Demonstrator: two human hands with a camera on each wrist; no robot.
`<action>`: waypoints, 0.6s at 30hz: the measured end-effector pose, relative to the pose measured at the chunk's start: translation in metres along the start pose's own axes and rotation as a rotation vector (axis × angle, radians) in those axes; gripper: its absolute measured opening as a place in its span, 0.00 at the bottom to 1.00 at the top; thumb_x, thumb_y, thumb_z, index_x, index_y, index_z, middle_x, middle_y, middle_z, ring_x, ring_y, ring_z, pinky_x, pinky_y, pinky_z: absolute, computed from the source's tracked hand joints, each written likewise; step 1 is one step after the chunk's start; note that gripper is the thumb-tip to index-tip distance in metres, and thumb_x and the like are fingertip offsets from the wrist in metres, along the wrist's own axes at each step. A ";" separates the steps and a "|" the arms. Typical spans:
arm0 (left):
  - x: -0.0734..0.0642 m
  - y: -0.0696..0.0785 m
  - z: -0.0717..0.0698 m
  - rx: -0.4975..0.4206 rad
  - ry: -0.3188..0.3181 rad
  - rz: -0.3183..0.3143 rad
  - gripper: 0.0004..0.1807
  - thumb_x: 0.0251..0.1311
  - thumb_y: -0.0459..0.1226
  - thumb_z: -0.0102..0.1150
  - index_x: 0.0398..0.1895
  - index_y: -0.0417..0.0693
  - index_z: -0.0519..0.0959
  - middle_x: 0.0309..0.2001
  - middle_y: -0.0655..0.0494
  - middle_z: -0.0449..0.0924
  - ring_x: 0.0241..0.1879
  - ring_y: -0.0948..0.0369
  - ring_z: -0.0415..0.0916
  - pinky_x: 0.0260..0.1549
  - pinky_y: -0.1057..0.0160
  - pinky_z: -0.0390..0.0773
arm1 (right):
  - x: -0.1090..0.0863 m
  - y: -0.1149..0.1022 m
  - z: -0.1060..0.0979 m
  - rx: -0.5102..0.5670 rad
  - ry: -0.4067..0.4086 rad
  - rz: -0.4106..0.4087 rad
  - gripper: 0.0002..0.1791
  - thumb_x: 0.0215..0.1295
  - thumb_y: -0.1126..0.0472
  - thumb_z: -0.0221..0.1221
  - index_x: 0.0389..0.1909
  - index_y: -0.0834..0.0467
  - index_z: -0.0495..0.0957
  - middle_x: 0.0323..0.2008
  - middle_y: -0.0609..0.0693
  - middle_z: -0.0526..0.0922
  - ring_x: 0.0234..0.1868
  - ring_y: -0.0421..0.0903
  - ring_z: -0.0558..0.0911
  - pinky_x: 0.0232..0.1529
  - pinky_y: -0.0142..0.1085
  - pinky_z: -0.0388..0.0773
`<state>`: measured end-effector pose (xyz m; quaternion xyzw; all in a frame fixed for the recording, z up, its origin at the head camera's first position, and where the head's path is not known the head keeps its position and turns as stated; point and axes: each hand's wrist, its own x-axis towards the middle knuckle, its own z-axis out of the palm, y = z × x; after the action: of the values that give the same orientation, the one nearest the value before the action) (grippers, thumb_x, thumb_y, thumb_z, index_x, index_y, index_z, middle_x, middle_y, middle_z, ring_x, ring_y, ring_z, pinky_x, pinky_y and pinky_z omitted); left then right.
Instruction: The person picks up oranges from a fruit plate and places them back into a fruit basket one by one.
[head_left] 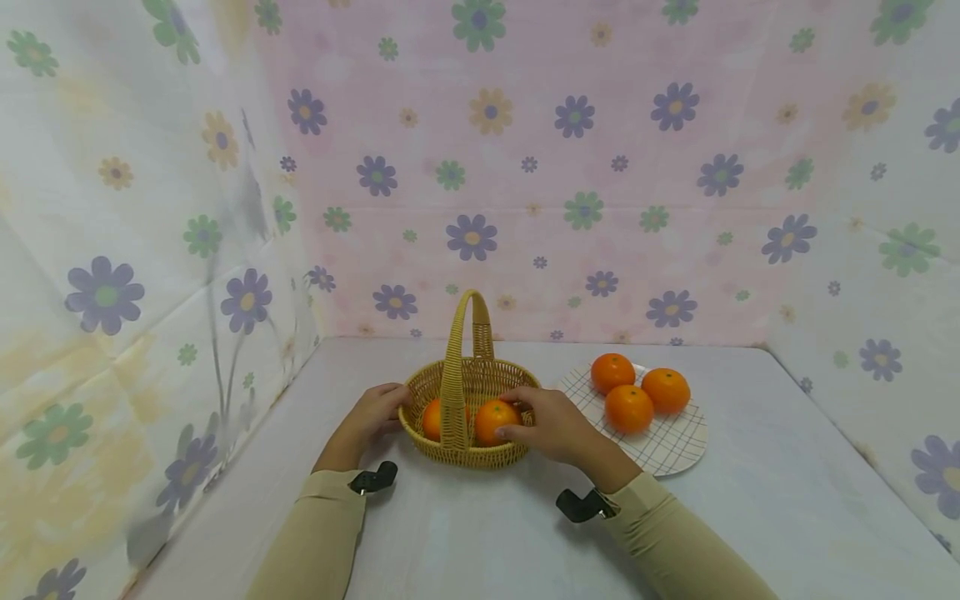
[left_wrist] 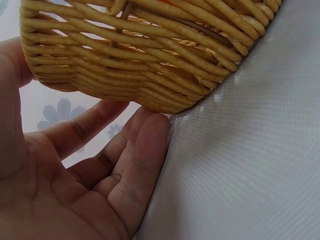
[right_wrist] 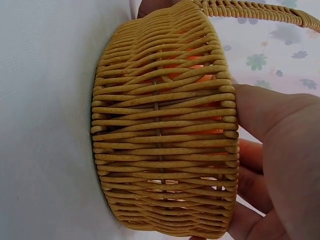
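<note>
A yellow-brown wicker basket (head_left: 468, 457) with a tall arched handle stands upright on the white cloth. My left hand (head_left: 375, 410) holds its left side: the thumb reaches the rim, while the fingers (left_wrist: 150, 140) touch the wall low down in the left wrist view. Inside the basket, right of the handle, is an orange (head_left: 495, 422), gripped between thumb and fingers of my right hand (head_left: 553, 423). Another orange (head_left: 432, 419) lies left of the handle, partly covered by it. In the right wrist view the basket wall hides most of the gripped orange.
Right of the basket lies a white checked plate (head_left: 678, 446) bearing three oranges (head_left: 628, 408). The white-covered table (head_left: 465, 533) reaches up to flowered cloth walls (head_left: 525, 208) at the back and both sides.
</note>
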<state>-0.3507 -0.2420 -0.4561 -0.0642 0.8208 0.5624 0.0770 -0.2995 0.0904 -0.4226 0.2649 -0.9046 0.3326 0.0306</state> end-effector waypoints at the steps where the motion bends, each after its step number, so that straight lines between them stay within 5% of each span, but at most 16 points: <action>1: 0.000 0.000 0.000 0.001 0.000 0.000 0.27 0.63 0.45 0.55 0.62 0.41 0.78 0.62 0.44 0.79 0.51 0.53 0.81 0.55 0.55 0.84 | 0.000 0.001 0.000 0.005 0.004 -0.003 0.29 0.61 0.42 0.71 0.61 0.47 0.81 0.53 0.43 0.86 0.53 0.43 0.82 0.58 0.44 0.82; 18: -0.001 0.000 0.002 0.073 0.023 0.014 0.30 0.63 0.49 0.54 0.64 0.42 0.77 0.60 0.44 0.80 0.52 0.53 0.81 0.54 0.54 0.85 | 0.001 0.003 0.004 0.048 0.010 -0.013 0.26 0.62 0.45 0.71 0.59 0.47 0.81 0.53 0.43 0.87 0.58 0.45 0.84 0.62 0.47 0.81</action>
<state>-0.3500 -0.2402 -0.4565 -0.0620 0.8420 0.5318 0.0662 -0.3017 0.0895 -0.4274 0.2696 -0.8944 0.3555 0.0309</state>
